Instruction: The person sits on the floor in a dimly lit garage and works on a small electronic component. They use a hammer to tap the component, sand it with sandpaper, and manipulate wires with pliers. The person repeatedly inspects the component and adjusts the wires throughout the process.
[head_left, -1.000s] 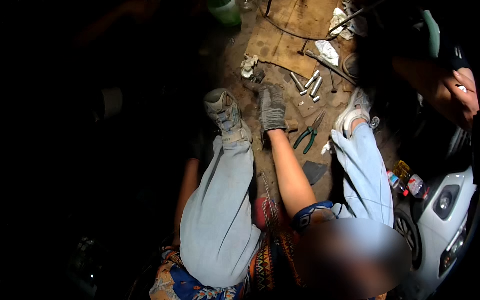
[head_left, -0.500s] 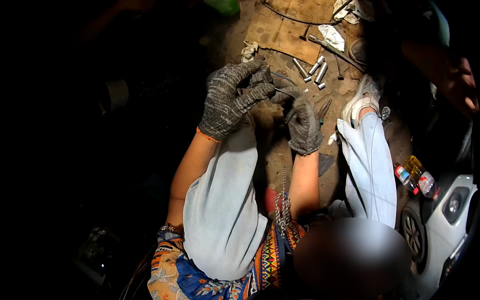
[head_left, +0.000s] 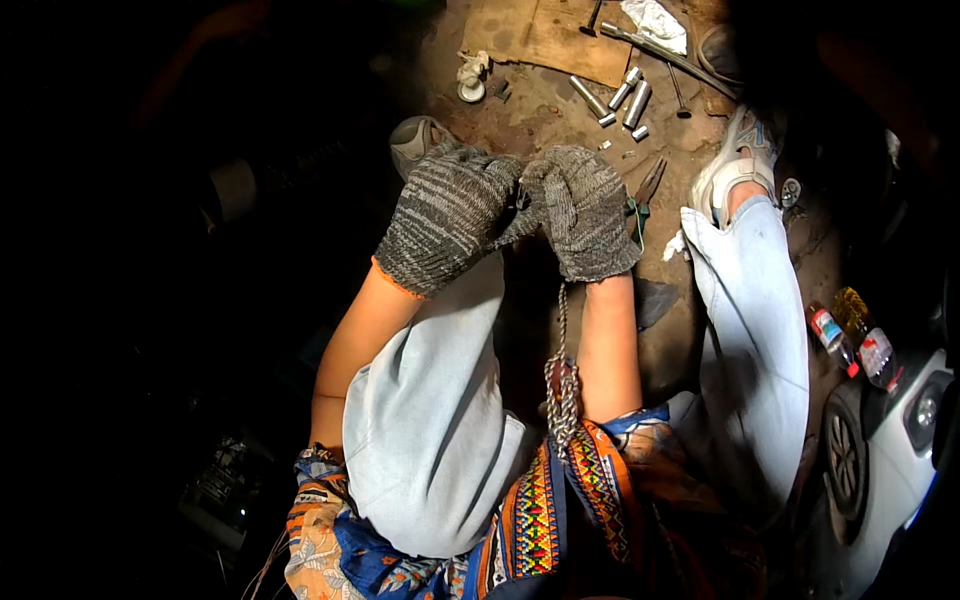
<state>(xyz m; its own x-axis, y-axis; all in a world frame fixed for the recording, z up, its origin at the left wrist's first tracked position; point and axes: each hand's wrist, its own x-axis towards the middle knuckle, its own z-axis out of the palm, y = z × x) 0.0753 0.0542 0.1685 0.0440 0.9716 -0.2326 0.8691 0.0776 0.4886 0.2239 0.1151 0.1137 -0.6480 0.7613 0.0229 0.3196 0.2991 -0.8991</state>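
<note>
While darkness swallows most of the left side of my head view, I can make out a pale round object (head_left: 232, 190) there, too dim to name. Next comes the left shoe (head_left: 410, 145), its lower part covered by the gloved left hand (head_left: 448, 215), which sits above the jeans (head_left: 430, 400). Past the fingers, a crumpled white rag (head_left: 472, 72) lies on the dirty ground (head_left: 520, 105), just beside a sheet of cardboard (head_left: 545, 45).

Between the gloves I catch a dark bit (head_left: 521, 200), mostly hidden by them. The left hand's fingers bend toward it, and the gloved right hand (head_left: 585, 215) is curled close up beside it; the gloves block my view, so I cannot tell what either one grips. A braided cord (head_left: 562, 390) hangs next to the right forearm.

Just right of that hand lie pliers (head_left: 652, 180), handles partly behind the glove. Beyond them are short metal pins (head_left: 637, 104), then a long rod (head_left: 665, 55) slanting below white crumpled paper (head_left: 656, 26). Farther right I see the right shoe (head_left: 738, 170), two plastic bottles (head_left: 868, 335) side by side and a white car (head_left: 895, 440) at the edge.
</note>
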